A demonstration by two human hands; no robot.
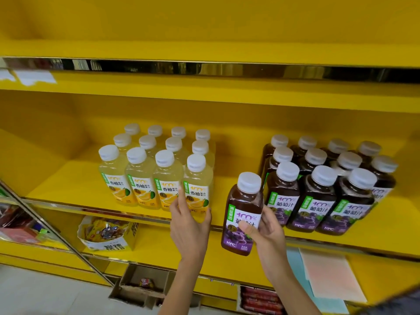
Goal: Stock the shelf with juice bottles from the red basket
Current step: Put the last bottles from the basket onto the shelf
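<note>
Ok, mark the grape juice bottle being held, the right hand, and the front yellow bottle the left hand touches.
grape juice bottle (244, 201), head view, dark upper body.
right hand (268, 230), head view, palm.
front yellow bottle (197, 180), head view, shoulder.
left hand (189, 226), head view, back.

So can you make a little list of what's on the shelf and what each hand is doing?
shelf: yellow shelf
left side: yellow juice bottles, standing in rows
right side: purple juice bottles, standing in rows
left hand: touching the front yellow bottle
right hand: holding one purple bottle in front of the gap between the groups
red basket: not in view
</note>
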